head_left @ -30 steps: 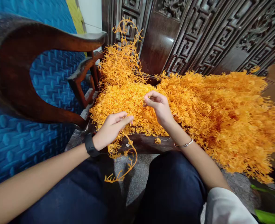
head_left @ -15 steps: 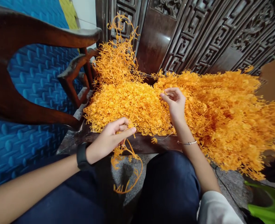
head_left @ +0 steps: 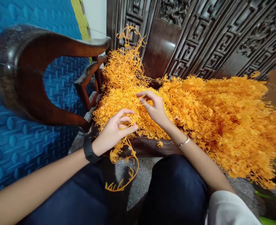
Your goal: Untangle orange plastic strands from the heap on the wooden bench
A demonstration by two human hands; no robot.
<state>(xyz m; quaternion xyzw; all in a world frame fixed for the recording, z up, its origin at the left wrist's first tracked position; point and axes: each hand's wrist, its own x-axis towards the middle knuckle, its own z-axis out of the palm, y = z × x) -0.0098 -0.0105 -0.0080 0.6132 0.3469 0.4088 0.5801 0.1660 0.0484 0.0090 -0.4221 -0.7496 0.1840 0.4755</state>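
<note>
My left hand (head_left: 116, 128) is curled above the front edge of the seat, its thumb parted from the index finger. From it hangs an orange plastic strand (head_left: 136, 165) with short side prongs, looping down between the knees. My right hand (head_left: 153, 107) reaches in over the pile, thumb and index finger bent around a thin orange plastic piece (head_left: 142, 104). Beneath both hands lies a heap of small orange flower-like plastic pieces (head_left: 119, 100). One loose piece (head_left: 160, 144) rests by itself on the seat's front edge.
Bare branched orange stems (head_left: 126, 65) are heaped at the back left. A larger mound of orange plastic sprays (head_left: 233, 125) spreads to the right. The dark wooden armrest (head_left: 30, 78) curves at left, and a carved wooden backrest (head_left: 161, 47) rises behind. Blue mats (head_left: 2, 140) lie beyond the armrest.
My right hand has moved left, close to my left hand. The left thumb and fingers have spread wider, with the strand still hanging there. The view has shifted slightly.
</note>
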